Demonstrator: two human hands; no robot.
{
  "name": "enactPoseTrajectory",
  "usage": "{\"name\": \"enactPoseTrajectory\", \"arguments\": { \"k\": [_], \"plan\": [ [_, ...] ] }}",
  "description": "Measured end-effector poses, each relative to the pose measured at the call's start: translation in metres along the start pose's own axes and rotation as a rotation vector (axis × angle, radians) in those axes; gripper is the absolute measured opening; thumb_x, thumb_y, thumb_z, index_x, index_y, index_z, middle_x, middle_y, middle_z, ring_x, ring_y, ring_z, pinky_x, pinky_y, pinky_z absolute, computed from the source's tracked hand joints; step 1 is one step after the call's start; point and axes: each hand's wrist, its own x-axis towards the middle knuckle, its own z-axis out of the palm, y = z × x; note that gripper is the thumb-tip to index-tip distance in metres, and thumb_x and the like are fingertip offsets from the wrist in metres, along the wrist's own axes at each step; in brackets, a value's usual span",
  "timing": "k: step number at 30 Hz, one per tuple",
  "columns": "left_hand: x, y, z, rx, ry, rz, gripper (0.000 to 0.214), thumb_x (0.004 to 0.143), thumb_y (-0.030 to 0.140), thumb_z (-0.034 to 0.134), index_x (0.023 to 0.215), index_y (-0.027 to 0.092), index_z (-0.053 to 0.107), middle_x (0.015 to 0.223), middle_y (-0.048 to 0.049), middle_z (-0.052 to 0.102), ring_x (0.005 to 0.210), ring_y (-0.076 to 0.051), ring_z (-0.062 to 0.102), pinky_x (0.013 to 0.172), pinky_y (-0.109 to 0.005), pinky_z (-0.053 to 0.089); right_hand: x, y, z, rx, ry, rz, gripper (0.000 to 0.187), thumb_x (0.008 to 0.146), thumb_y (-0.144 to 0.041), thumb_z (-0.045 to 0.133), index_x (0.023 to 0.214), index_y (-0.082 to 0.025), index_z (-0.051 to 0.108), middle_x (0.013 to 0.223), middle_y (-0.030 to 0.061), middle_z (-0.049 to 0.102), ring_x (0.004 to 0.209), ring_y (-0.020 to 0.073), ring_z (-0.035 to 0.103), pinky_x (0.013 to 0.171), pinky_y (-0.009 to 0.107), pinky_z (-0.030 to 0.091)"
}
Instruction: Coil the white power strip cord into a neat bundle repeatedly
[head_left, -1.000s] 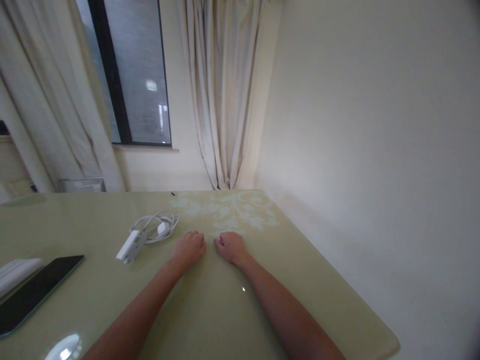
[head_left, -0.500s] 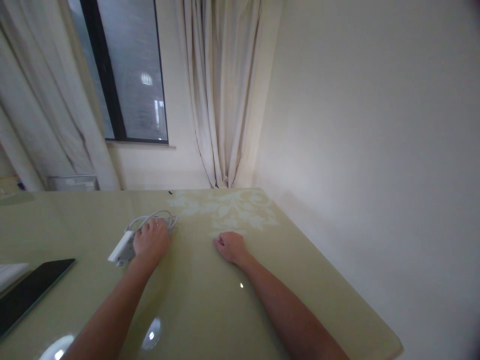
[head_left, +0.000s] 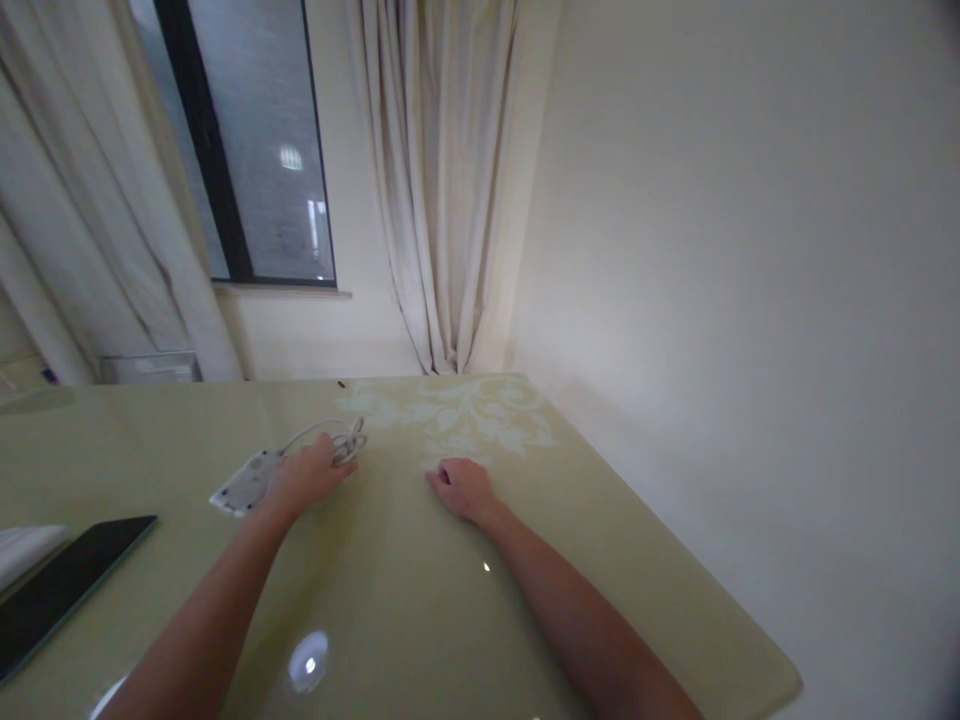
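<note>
A white power strip [head_left: 247, 486] lies on the pale green table, left of centre, with one broad grey-white face turned up. Its coiled white cable [head_left: 351, 442] bunches at the far end of the strip. My left hand [head_left: 309, 474] reaches over the strip's right end, its fingers closed around the cable coil; the palm hides part of the cord. Off to the right, my right hand [head_left: 461, 488] rests on the tabletop as a loose fist, apart from the strip, with nothing seen in it.
At the left edge a dark flat panel [head_left: 71, 580] lies beside a white object [head_left: 26, 550]. A tiny black item [head_left: 341, 385] sits near the table's back edge. Curtains [head_left: 442, 200] and a window stand behind, and a plain wall [head_left: 712, 300] rises along the right.
The power strip has gone from tilted on its side to lying flat. My left hand has shifted slightly, its fingers now at the cable coil. The right hand stays put.
</note>
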Motion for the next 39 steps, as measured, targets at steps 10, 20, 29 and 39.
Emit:
{"name": "enactPoseTrajectory", "arguments": {
  "k": [10,20,29,39],
  "plan": [
    [-0.042,0.052,-0.085,-1.263,0.161,0.104,0.060,0.070,0.070,0.082,0.093,0.015,0.075,0.078,-0.0045,0.072,0.067,-0.017,0.061,0.056,-0.024,0.043,0.015,-0.044,-0.036,0.616,0.054,-0.199,0.047,0.112,-0.056,0.038,0.139,-0.023,0.058,0.132,0.0105,0.072,0.116,0.0198,0.070,0.095,0.032,0.055],
    [-0.071,0.078,-0.112,-2.086,0.097,0.264,0.041,0.072,0.039,0.092,0.065,0.015,0.060,0.049,0.0110,0.026,0.046,-0.004,0.023,0.043,-0.015,0.033,-0.009,-0.072,-0.095,0.643,0.250,-0.477,0.040,0.102,-0.056,0.064,0.122,-0.022,0.069,0.104,0.0052,0.076,0.096,0.0198,0.071,0.092,0.035,0.055],
    [-0.096,0.079,-0.135,-2.171,0.089,0.034,0.050,0.105,0.038,0.053,0.067,0.013,0.073,0.038,0.0070,0.023,0.038,-0.007,0.023,0.038,-0.016,0.030,-0.003,-0.074,-0.084,0.698,0.059,-0.506,0.043,0.104,-0.057,0.056,0.112,-0.019,0.075,0.112,0.0092,0.076,0.105,0.0233,0.069,0.094,0.037,0.053],
    [-0.085,0.071,-0.136,-2.248,0.198,0.199,0.053,0.110,0.043,0.050,0.065,0.017,0.059,0.046,0.0063,0.031,0.043,-0.007,0.025,0.045,-0.019,0.036,-0.002,-0.052,-0.102,1.231,-0.286,-0.160,0.042,0.084,-0.059,0.082,0.097,-0.023,0.063,0.076,-0.0016,0.070,0.061,0.0161,0.069,0.051,0.023,0.051]
  ]
}}
